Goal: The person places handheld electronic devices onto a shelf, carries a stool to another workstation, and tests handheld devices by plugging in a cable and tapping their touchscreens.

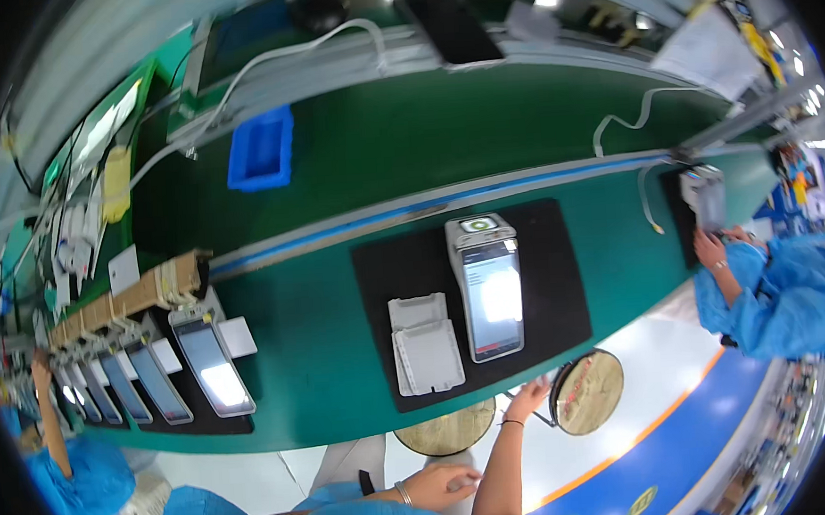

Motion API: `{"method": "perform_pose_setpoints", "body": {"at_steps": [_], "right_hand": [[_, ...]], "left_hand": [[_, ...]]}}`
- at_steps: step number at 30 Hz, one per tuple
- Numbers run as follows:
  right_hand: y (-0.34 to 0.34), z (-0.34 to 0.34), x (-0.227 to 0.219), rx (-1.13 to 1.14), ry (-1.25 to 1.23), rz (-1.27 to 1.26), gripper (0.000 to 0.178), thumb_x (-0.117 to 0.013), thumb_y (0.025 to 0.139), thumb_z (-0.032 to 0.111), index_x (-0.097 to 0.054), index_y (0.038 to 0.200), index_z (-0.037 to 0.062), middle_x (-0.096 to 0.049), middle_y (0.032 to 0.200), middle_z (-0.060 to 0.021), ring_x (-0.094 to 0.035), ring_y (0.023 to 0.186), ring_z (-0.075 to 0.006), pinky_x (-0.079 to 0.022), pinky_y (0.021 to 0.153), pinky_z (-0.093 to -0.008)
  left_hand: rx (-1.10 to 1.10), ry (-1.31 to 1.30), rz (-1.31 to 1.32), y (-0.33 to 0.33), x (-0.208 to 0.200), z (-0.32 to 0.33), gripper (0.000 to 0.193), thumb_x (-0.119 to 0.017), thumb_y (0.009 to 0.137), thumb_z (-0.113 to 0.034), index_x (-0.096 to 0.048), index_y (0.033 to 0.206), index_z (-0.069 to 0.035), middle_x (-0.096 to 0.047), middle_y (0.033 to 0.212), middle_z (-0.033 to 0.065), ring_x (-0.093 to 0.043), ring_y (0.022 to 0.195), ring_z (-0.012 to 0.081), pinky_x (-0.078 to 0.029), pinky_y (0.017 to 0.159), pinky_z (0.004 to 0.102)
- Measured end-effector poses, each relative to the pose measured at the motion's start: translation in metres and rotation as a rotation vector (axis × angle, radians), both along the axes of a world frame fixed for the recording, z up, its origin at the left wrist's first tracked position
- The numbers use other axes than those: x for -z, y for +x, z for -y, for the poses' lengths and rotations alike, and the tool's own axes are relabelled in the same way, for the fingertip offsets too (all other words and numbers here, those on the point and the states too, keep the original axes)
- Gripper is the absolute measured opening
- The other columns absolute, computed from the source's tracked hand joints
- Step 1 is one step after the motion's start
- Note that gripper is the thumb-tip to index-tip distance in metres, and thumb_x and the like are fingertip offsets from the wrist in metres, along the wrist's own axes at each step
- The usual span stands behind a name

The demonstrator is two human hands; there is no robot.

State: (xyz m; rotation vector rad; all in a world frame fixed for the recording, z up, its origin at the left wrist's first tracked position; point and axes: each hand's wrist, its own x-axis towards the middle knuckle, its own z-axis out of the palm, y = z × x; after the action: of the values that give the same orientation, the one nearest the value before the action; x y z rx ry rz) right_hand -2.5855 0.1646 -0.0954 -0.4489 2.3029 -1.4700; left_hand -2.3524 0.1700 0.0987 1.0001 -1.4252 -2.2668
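Observation:
My left hand [441, 485] hangs in front of my body below the bench edge, its fingers loosely bent and apart, with nothing visible in it. My right hand [530, 399] is just off the bench's front edge, near a round stool; its fingers look stretched out and a little blurred, and no held thing shows. On a black mat [552, 296] before me lies a handheld payment terminal [493, 295], its screen lit. Left of it sits a white plastic tray-like shell [428, 351] with a raised back part. Neither hand touches them.
Several similar terminals [213, 359] lean on a cardboard rack [159, 284] at the left. A blue bin [261, 151] and a phone-like black device [445, 24] are farther back. Round stools [588, 393] stand below the bench. Co-workers in blue [774, 292] work at both sides.

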Motion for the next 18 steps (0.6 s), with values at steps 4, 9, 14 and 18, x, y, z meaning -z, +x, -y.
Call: {"method": "perform_pose_setpoints", "body": {"at_steps": [4, 9, 14, 18], "right_hand": [[-0.021, 0.053, -0.120, 0.160, -0.214, -0.239, 0.033, -0.047, 0.090, 0.014, -0.043, 0.118, -0.0042, -0.055, 0.105, -0.0158, -0.053, 0.095, -0.0209, -0.042, 0.084, -0.0304], [-0.075, 0.123, -0.163, -0.067, -0.016, -0.342, 0.032, -0.053, 0.085, 0.016, -0.050, 0.112, -0.0016, -0.056, 0.104, -0.0171, -0.055, 0.095, -0.0238, -0.044, 0.082, -0.0329], [-0.142, 0.185, -0.132, -0.267, 0.186, -0.599, 0.043, -0.055, 0.080, 0.014, -0.047, 0.121, 0.0015, -0.051, 0.108, -0.0210, -0.054, 0.095, -0.0318, -0.043, 0.084, -0.0375], [-0.211, 0.224, -0.110, -0.280, 0.252, -0.794, 0.056, -0.052, 0.081, 0.012, -0.033, 0.133, 0.0061, -0.045, 0.110, -0.0228, -0.053, 0.090, -0.0361, -0.044, 0.082, -0.0392]], "left_hand": [[-0.655, -0.648, 0.311, 0.022, -0.009, 0.068, 0.033, -0.057, 0.075, -0.007, -0.049, 0.107, -0.001, -0.050, 0.105, 0.0157, -0.047, 0.100, 0.0316, -0.037, 0.088, 0.0409], [-0.932, -0.854, 0.737, 0.050, 0.070, 0.109, 0.044, -0.051, 0.081, -0.017, -0.040, 0.120, 0.002, -0.044, 0.118, 0.0207, -0.040, 0.110, 0.0351, -0.028, 0.095, 0.0432], [-0.864, -0.909, 0.820, 0.022, 0.063, 0.110, 0.062, -0.054, 0.078, -0.023, -0.030, 0.129, 0.004, -0.039, 0.126, 0.0227, -0.035, 0.114, 0.0374, -0.023, 0.098, 0.0473], [-0.960, -0.902, 0.837, 0.003, 0.067, 0.122, 0.062, -0.055, 0.076, -0.017, -0.030, 0.129, 0.005, -0.040, 0.125, 0.0221, -0.036, 0.113, 0.0373, -0.026, 0.098, 0.0445]]}}
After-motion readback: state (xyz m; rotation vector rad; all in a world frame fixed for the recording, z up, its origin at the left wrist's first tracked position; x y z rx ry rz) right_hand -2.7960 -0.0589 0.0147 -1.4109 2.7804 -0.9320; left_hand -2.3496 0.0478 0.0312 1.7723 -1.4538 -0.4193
